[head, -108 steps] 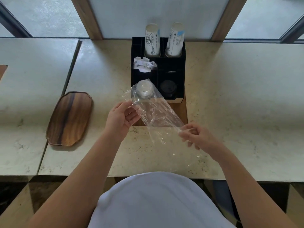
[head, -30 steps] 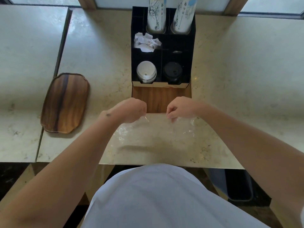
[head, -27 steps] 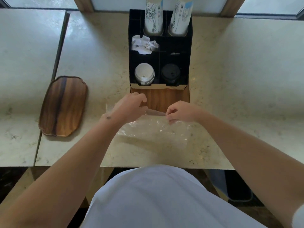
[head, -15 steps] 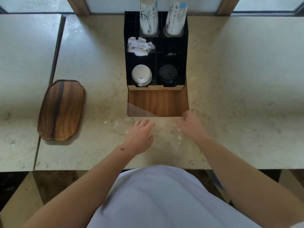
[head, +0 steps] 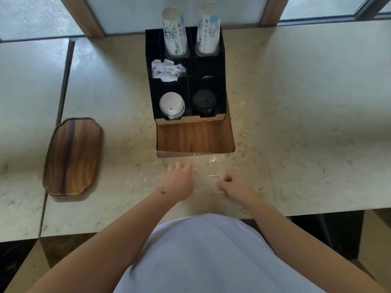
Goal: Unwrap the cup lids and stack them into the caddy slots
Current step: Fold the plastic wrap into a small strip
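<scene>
The black caddy (head: 222, 66) stands at the middle back of the table. A stack of white cup lids (head: 171, 105) sits in its front left slot and a stack of black lids (head: 204, 101) in its front right slot. The empty clear plastic wrap (head: 203, 166) lies flat on the table in front of the caddy's wooden base (head: 195, 136). My left hand (head: 177, 180) rests palm down on the wrap with its fingers loosely apart. My right hand (head: 233, 187) has its fingers curled at the wrap's right edge, pinching the film.
Two upside-down stacks of paper cups (head: 174, 32) (head: 208, 30) stand in the caddy's back slots, and crumpled paper (head: 168, 70) fills the middle left slot. A wooden tray (head: 72, 156) lies to the left. The table's front edge runs just behind my hands.
The white lids came out of the wrap and now sit in the front left slot. The wrap was laid and flattened on the table, and both hands have drawn back toward me.
</scene>
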Action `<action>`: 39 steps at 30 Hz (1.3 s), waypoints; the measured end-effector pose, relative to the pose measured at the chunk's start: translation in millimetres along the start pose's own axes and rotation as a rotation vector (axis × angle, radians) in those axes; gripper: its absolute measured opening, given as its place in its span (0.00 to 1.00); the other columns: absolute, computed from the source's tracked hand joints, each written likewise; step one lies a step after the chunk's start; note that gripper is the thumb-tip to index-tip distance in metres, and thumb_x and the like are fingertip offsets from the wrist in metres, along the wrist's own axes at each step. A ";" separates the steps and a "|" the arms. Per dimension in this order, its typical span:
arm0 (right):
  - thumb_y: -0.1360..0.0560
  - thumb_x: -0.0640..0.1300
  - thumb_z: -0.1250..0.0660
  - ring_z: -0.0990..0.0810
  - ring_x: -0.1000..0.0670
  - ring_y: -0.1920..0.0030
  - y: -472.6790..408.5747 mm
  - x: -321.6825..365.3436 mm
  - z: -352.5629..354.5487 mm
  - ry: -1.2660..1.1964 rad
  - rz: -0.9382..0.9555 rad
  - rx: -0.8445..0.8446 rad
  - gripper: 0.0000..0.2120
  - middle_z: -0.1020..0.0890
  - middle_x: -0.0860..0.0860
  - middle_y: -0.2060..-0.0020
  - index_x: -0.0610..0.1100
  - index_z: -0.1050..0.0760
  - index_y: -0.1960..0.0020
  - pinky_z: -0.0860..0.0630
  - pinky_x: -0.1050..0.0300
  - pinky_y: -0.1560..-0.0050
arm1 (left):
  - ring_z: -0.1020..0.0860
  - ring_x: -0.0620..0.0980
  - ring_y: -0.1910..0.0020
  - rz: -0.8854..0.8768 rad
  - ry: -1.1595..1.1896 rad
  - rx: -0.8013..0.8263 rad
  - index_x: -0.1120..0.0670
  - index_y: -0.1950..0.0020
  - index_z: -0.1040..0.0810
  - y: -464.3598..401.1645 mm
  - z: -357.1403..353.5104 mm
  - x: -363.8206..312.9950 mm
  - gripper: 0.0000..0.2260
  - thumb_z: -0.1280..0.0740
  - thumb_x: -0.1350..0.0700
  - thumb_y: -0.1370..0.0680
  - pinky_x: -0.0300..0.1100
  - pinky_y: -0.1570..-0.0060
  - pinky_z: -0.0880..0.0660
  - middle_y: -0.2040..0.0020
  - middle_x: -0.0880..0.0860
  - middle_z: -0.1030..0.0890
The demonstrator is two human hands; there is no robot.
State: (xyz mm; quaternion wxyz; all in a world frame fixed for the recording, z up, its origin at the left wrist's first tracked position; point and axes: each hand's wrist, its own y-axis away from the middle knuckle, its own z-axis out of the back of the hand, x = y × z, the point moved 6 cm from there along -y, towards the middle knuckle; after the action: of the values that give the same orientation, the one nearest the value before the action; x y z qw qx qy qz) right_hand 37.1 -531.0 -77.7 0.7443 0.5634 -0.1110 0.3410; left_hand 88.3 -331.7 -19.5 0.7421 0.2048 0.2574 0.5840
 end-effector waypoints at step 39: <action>0.34 0.31 0.30 0.28 0.47 0.66 -39.6 79.8 29.9 0.594 0.720 -0.304 0.09 0.25 0.49 0.65 0.42 0.24 0.58 0.32 0.54 0.69 | 0.28 0.56 0.45 -0.627 -0.240 -0.291 0.53 0.48 0.20 -133.6 74.0 -39.7 0.04 0.34 0.58 0.20 0.49 0.47 0.30 0.46 0.54 0.23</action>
State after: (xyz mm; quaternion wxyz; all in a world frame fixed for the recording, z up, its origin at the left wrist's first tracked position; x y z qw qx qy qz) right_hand 128.0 -533.1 -53.9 0.6526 0.2525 -0.1299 0.7025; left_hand 228.6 -401.8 -36.6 0.9313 0.0752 0.1329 0.3306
